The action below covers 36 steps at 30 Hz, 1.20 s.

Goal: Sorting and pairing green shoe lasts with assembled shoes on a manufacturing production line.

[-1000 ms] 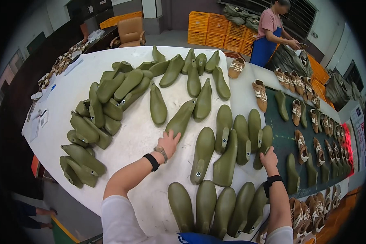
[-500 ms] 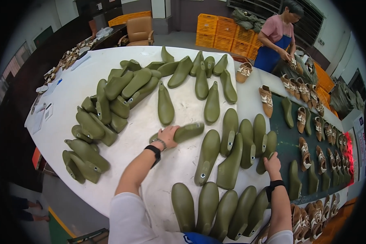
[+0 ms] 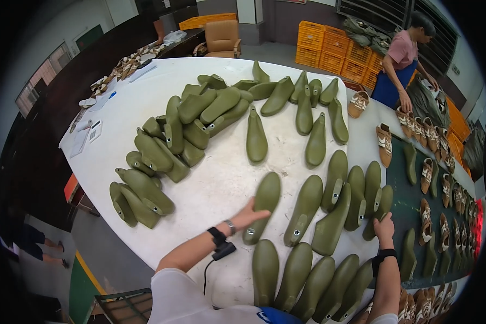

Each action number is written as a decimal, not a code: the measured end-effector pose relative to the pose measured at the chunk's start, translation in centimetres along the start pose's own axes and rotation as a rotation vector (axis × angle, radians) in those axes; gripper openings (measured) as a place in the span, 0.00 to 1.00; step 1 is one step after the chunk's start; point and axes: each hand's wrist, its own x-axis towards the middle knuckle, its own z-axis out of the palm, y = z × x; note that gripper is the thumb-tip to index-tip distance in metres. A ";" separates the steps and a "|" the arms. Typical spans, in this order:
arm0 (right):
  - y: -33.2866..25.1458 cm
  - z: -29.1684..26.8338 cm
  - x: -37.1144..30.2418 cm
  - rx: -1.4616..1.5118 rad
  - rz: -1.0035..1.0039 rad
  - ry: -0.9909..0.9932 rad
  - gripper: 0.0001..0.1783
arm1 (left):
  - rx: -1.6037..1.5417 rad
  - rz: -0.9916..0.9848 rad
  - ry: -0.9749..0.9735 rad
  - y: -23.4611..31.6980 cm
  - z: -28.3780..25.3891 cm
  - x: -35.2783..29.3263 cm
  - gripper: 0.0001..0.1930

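Dark green shoe lasts cover much of the white table (image 3: 221,156). My left hand (image 3: 245,217) is at the left side of one shoe last (image 3: 268,194), which lies sole up with its toe pointing away. The hand's thumb reaches onto this last, and its fingers look spread rather than wrapped round it. At the right edge of the table, my right hand (image 3: 384,229) has its fingers closed round the near end of another shoe last (image 3: 384,202). Several more lasts (image 3: 306,202) stand in rows between and below my hands.
A heap of lasts (image 3: 167,143) fills the left and far side. On the right, a dark green belt (image 3: 402,194) carries lasts and brown-and-white shoes (image 3: 384,144). Across it, a co-worker (image 3: 399,65) touches shoes. Orange crates (image 3: 310,43) stand behind.
The last under my left hand has turned from lying crosswise to pointing away, now next to the row, and the left hand's grip has loosened. My right hand stays on its last.
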 end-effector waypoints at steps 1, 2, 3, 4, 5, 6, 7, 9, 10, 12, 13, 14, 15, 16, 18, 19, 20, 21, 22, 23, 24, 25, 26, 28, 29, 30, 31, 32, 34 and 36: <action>0.0 0.3 0.1 0.016 -0.013 0.003 0.28 | 0.073 0.037 -0.075 -0.8 1.0 1.2 0.35; -0.2 0.2 0.0 0.018 -0.023 0.003 0.28 | 0.144 0.069 -0.153 -1.7 1.7 2.4 0.39; -0.1 0.0 -0.2 -0.002 -0.023 -0.007 0.28 | 0.169 0.093 -0.136 -1.3 2.8 2.9 0.39; 0.0 0.0 -0.4 -0.019 -0.022 -0.018 0.28 | 0.197 0.118 -0.119 -0.4 3.5 3.0 0.39; 1.0 0.8 0.0 -0.032 -0.033 -0.018 0.29 | 0.067 0.024 -0.178 0.0 3.4 3.5 0.39; 1.1 1.1 -0.5 -0.031 -0.032 -0.019 0.29 | 0.134 -0.050 -0.206 1.0 2.1 4.1 0.39; 1.4 0.8 -0.8 -0.008 -0.048 -0.013 0.30 | 0.196 -0.120 -0.239 1.9 0.8 4.9 0.40; 1.3 1.0 -1.2 0.018 -0.077 -0.009 0.30 | 0.620 0.242 0.441 -0.4 -5.7 7.7 0.40; 1.3 0.7 -1.4 0.015 -0.072 -0.007 0.30 | 0.645 0.405 0.725 0.4 -10.5 9.1 0.40; 1.9 0.3 -1.7 -0.002 -0.029 0.002 0.30 | 0.961 0.373 1.214 5.1 -18.1 9.7 0.35; 2.1 0.1 -1.8 -0.004 -0.009 0.009 0.30 | 0.892 0.298 1.317 7.2 -21.1 8.8 0.34; 1.1 0.2 -1.8 -0.003 -0.030 0.005 0.30 | 0.975 0.377 1.642 6.4 -25.6 7.9 0.32; 0.1 0.6 -1.7 0.003 -0.054 -0.005 0.31 | 0.765 0.239 1.555 6.1 -30.4 6.3 0.30; -0.8 0.9 -1.6 0.028 -0.068 -0.009 0.31 | 0.559 0.108 1.457 5.5 -34.3 4.9 0.28; 0.4 0.5 -1.8 -0.016 -0.003 -0.043 0.31 | 0.600 -0.046 1.193 5.6 -32.7 7.1 0.27; 1.0 0.3 -2.1 -0.023 0.029 -0.031 0.31 | 0.598 -0.053 1.229 5.5 -31.4 8.5 0.28; 1.2 0.2 -2.3 -0.024 0.004 -0.002 0.30 | 0.598 -0.061 1.285 5.8 -30.7 9.0 0.29; 1.4 0.1 -2.4 -0.027 -0.026 0.021 0.30 | 0.616 -0.087 1.347 6.1 -30.2 9.5 0.28; 0.7 0.1 -2.3 -0.015 -0.037 0.019 0.30 | 0.622 -0.083 1.363 5.9 -31.5 9.4 0.28; 0.0 0.1 -2.3 -0.007 -0.040 0.006 0.29 | 0.500 0.020 1.350 5.8 -32.8 9.3 0.26; -0.7 0.2 -2.2 -0.004 -0.034 -0.007 0.29 | 0.377 0.122 1.323 5.6 -33.8 9.5 0.25; -0.7 0.1 -2.2 -0.010 -0.021 -0.004 0.29 | 0.440 0.162 1.338 6.2 -32.2 11.0 0.24; -0.8 0.1 -2.2 -0.028 -0.006 -0.003 0.29 | 0.436 0.162 1.325 7.3 -31.1 12.3 0.24; -0.1 -0.1 -2.4 -0.052 0.013 -0.003 0.29 | 0.708 0.151 1.164 10.6 -28.8 13.7 0.26; 0.3 0.1 -2.3 -0.071 0.005 0.006 0.29 | 0.749 0.131 1.126 12.3 -27.1 14.5 0.26; 0.4 0.1 -2.2 -0.087 -0.008 0.015 0.30 | 0.791 0.112 1.093 13.6 -25.5 15.4 0.26; 0.1 0.1 -2.2 -0.085 -0.012 0.015 0.30 | 0.793 0.111 1.097 14.3 -24.9 16.1 0.26; -0.4 0.0 -2.4 -0.084 -0.011 0.010 0.30 | 0.829 0.114 1.065 15.0 -24.2 16.9 0.26; -0.8 0.0 -2.4 -0.084 -0.001 0.011 0.30 | 0.826 0.145 0.888 15.5 -22.0 18.7 0.27; -1.6 0.3 -2.4 -0.088 -0.024 0.006 0.30 | 0.936 0.151 0.831 13.3 -18.6 21.8 0.27</action>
